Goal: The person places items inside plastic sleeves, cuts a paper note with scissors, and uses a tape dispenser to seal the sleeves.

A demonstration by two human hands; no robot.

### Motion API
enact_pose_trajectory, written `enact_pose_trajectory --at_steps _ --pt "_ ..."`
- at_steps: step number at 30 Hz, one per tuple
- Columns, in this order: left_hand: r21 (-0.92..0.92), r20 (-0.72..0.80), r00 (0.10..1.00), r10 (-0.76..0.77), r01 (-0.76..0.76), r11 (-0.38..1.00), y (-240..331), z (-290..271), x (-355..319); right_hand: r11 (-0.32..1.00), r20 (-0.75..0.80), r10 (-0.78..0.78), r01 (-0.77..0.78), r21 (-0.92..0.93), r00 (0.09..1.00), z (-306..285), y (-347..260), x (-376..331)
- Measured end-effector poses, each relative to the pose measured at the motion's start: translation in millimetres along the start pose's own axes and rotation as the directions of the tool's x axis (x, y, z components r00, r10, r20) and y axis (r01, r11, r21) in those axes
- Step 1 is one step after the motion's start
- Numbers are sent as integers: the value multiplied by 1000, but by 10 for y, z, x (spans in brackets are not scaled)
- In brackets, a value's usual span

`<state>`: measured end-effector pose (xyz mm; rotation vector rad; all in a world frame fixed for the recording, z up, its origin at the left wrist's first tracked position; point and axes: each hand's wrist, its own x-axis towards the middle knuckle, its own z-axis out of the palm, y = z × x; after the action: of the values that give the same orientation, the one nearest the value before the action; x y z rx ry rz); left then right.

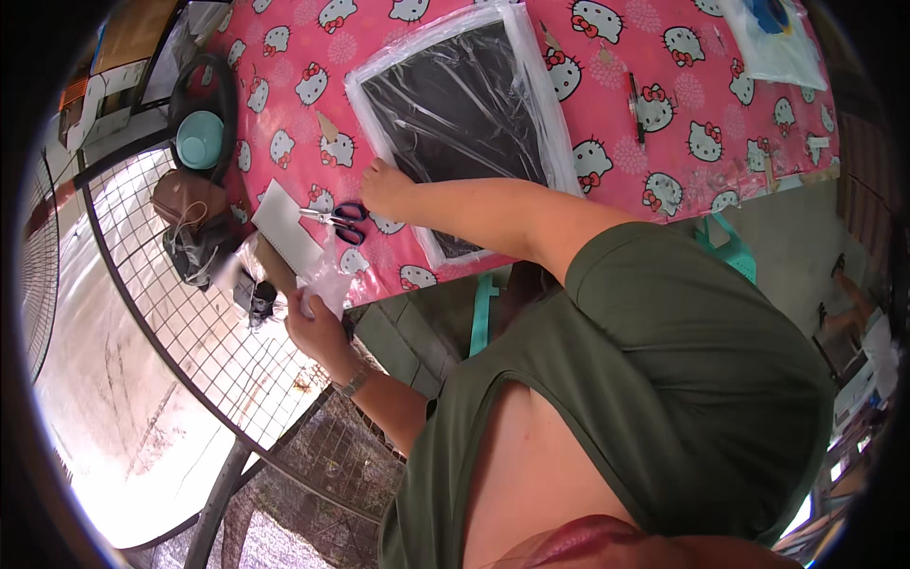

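Note:
A flat dark rectangular panel (455,104) with a white border lies on the table, wrapped in clear plastic. My right hand (387,192) rests at its left edge with the fingers curled in; whatever they may hold is hidden. Lower left, at the table's near edge, my left hand (319,324) closes on a crumpled piece of clear plastic (330,281). Between my hands lie scissors (339,222) with dark handles, their blades pointing left over a white pad (286,228).
A pink patterned cloth (626,85) covers the table. A pen (635,109) and a clear plastic packet (777,43) lie to the right. At left are a light-blue bowl (200,139), a brown pouch (190,197) and a metal mesh (190,332). A turquoise chair (728,248) stands under the near edge.

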<state>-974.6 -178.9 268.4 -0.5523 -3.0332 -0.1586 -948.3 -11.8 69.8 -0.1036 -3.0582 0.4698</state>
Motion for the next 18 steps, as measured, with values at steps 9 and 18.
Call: enact_pose_trajectory --at_steps 9,18 --pt "-379 14 913 409 -373 847 618 212 82 794 -123 62 25 607 990 -426 411 37" --pt "-651 163 395 904 -645 399 2630 1180 -354 730 -594 605 -667 149 530 -1044 3096 -2889"
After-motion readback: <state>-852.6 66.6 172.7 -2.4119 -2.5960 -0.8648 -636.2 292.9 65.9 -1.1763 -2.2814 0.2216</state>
